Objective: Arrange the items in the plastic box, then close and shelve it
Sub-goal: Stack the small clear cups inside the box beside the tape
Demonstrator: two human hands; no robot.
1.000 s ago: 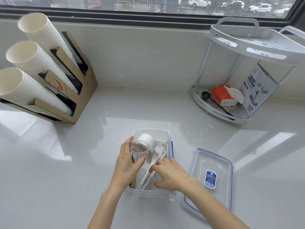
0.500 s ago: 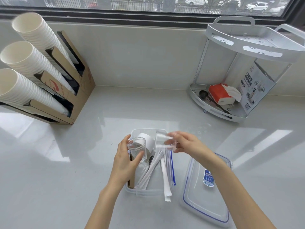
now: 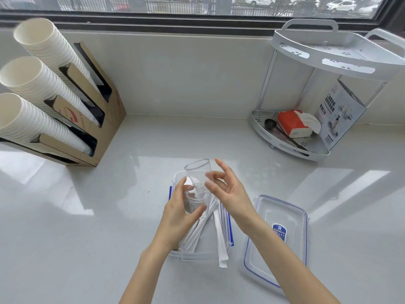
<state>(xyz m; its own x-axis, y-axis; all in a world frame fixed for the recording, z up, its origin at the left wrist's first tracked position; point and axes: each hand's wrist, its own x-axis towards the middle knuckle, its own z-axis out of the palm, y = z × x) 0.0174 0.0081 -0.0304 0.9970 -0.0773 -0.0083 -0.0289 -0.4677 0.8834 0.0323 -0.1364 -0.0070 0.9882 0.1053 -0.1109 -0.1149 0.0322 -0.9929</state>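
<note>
1. Change since the earlier frame: the right hand [image 3: 228, 189], which half a second ago pinched a clear cup just right of the left hand's cup, now has its fingers spread wide, its thumb and forefinger tips at the side of the upper clear cup [image 3: 198, 172]. That cup now stands nested in the mouth of the lower clear cup [image 3: 196, 201].
2. The left hand [image 3: 179, 210] still grips the lower clear cup, fingers wrapped round its side, over the plastic box [image 3: 197, 254] at lower centre of the frame.
3. Clear cups: 2, stacked, tilted slightly left.
4. Plastic box: 1, open, on the white counter [image 3: 87, 216], with blue clips on its long sides.
5. Paper-wrapped straws [image 3: 220, 235] inside the box: several, exact count cannot be told; 1 hangs over the near rim.
6. Lid [image 3: 278, 238]: 1, flat on the counter just right of the box, blue label on it.
7. Paper cup stacks [image 3: 37, 88]: 3, in a cardboard holder at upper left of the frame.
8. Corner rack [image 3: 328, 69]: 1, 2 tiers, upper right of the frame; the lower tier carries 1 orange tissue pack [image 3: 291, 122], 1 dark scoop, 1 printed carton.
</note>
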